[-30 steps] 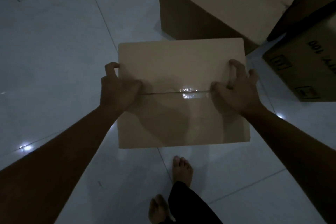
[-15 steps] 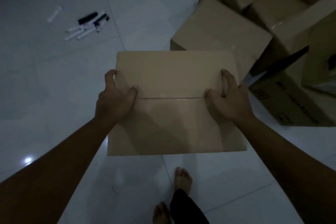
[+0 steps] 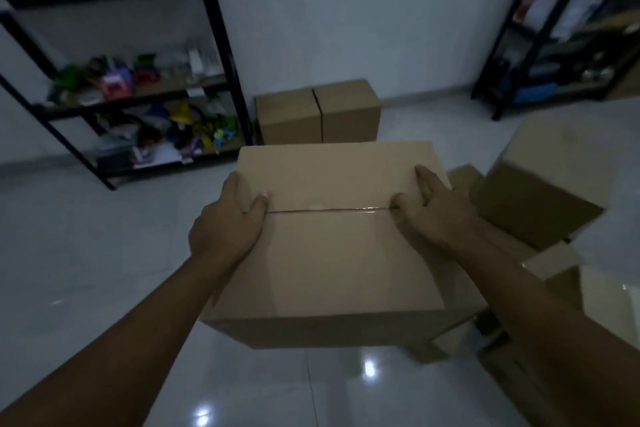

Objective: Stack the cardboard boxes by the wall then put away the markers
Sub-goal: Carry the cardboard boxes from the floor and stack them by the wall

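Gripping one closed cardboard box [image 3: 332, 253] from either side, the left hand [image 3: 225, 222] and right hand [image 3: 440, 218] hold it up above the floor [image 3: 86, 270]. On each hand the thumb lies flat on the box's top, next to the centre seam, while the fingers [image 3: 427, 180] wrap over the edge and down the side wall, so both hands are clamped on the box. It is a plain rectangular carton of smooth brown corrugated board, its two top flaps meeting in a straight line with a glossy strip of clear tape catching the light near the right thumb.

Straight ahead, one more brown carton [image 3: 317, 111] sits on the floor against the white wall [image 3: 346, 10], with a dark vertical seam down its middle; whether it is a single box or two pushed together I cannot tell. To the right lies a loose heap of other cartons [image 3: 540, 204], at least three, tilted at different angles and blurred.

Two black metal shelf racks are in view. The left rack [image 3: 214, 45] stands beside the carton at the wall and carries a jumble of small colourful items on its lower shelves and pale rounded containers on top. The right rack [image 3: 519, 38] holds white packages and some blue things, too blurred to name.

Underfoot are large glossy pale tiles with thin grout lines and a few bright reflected spots of light. No markers can be made out.
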